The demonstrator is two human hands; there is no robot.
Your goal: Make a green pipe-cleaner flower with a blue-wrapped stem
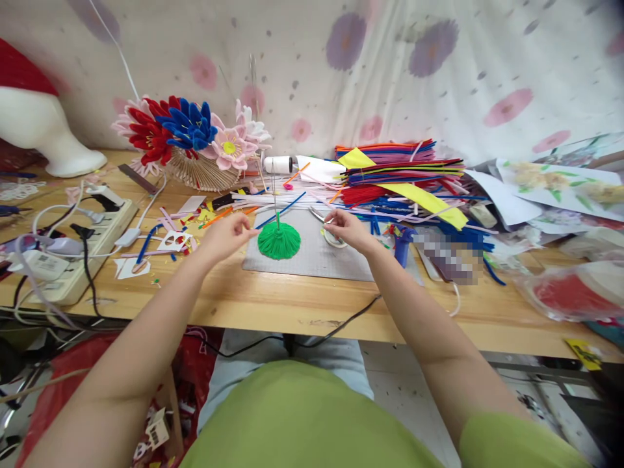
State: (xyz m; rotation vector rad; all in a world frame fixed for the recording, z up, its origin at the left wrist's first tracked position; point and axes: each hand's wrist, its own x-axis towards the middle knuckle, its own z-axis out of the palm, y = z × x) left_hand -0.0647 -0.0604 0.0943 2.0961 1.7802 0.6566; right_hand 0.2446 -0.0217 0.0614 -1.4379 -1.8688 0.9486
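Observation:
A green dome of bundled fuzzy strips (279, 240) stands on the grey cutting mat (312, 265), with thin wires rising from its top. My left hand (229, 235) is at its left side, fingers curled together and fingertips close to its edge. A blue pipe cleaner (287, 207) slants away from near those fingertips; I cannot tell whether they grip it. Right of the dome, my right hand (347, 229) is closed around scissors (319, 215), whose metal blades point up and left. A white ring-shaped handle (335, 241) shows below the fingers.
Bundled pipe cleaners (400, 174) lie at the back right. A blue glue gun (402, 246) and a phone-like device (446, 255) sit right of my hand. Fuzzy flowers (190, 127) stand back left, behind scraps. A power strip (92, 250) with cables lies left.

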